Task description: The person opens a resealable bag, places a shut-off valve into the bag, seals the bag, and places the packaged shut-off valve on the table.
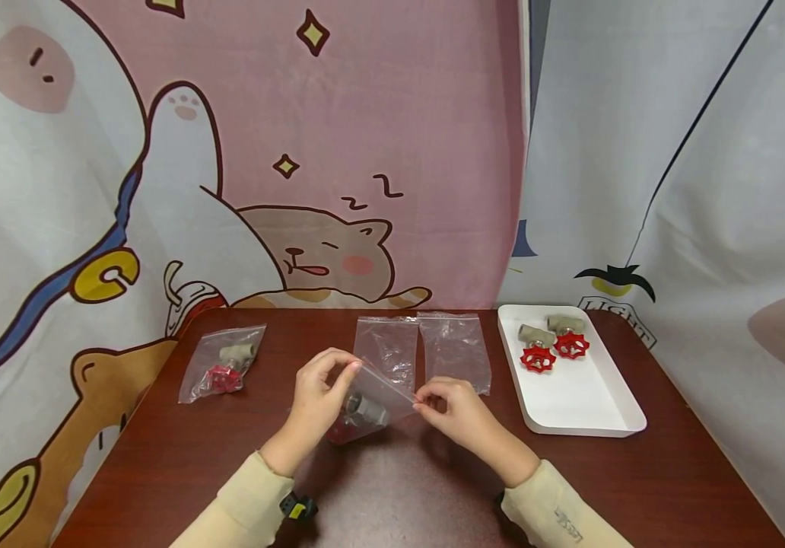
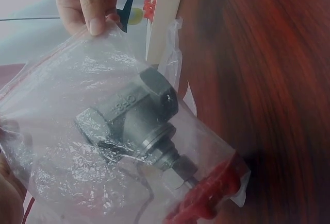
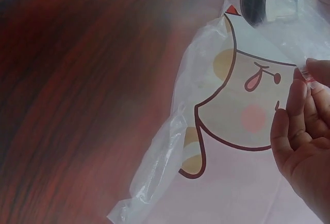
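Note:
A clear zip-lock bag (image 1: 392, 396) hangs between both hands above the table. My left hand (image 1: 320, 396) pinches the upper left of its mouth edge between thumb and finger. At the other end of that edge, the right hand (image 1: 459, 415) pinches the corner with thumb and index finger. Inside the bag lies a metal valve (image 2: 131, 113) with a red handwheel (image 2: 211, 190), low in the plastic and tilted. In the right wrist view the fingertips (image 3: 304, 74) grip the bag's reddish seal strip, and the valve shows only in part.
Two flat clear bags (image 1: 387, 342) lie side by side at the table's back. At the right, a white tray (image 1: 580, 403) holds two valves (image 1: 536, 348) with red handwheels. Another bagged valve (image 1: 231, 361) lies at the back left. Printed curtains (image 1: 433, 152) hang behind the table.

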`<state>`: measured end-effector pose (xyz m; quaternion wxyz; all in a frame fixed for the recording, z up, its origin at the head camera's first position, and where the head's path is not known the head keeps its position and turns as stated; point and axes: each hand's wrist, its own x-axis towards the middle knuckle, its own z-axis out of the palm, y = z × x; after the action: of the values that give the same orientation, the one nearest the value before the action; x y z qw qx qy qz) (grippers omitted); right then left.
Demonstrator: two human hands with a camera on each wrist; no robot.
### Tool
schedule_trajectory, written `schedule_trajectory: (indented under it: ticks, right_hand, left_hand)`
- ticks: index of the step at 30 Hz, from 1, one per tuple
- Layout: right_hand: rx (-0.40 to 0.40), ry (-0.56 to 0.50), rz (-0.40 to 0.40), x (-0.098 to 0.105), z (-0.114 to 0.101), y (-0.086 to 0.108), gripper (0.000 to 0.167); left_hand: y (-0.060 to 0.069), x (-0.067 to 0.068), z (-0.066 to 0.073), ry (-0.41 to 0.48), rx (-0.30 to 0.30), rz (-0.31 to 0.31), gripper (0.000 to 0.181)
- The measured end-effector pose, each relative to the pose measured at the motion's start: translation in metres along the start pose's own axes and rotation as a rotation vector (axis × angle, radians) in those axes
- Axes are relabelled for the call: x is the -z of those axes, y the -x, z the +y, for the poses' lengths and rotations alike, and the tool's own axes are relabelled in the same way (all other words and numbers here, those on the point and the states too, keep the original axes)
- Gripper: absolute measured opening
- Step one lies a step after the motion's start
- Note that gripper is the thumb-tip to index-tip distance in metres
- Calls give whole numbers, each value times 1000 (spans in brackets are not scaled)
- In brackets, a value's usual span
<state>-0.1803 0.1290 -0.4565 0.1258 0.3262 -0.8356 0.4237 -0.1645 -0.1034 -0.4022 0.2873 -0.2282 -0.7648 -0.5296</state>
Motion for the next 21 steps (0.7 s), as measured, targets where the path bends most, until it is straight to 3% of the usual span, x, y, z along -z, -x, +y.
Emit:
schedule_trajectory:
  ticks: [21]
  right_hand:
    - [-33,7,-16,3,6,7,5]
  left_hand:
    - [0,3,-1,-3,-8,10,2]
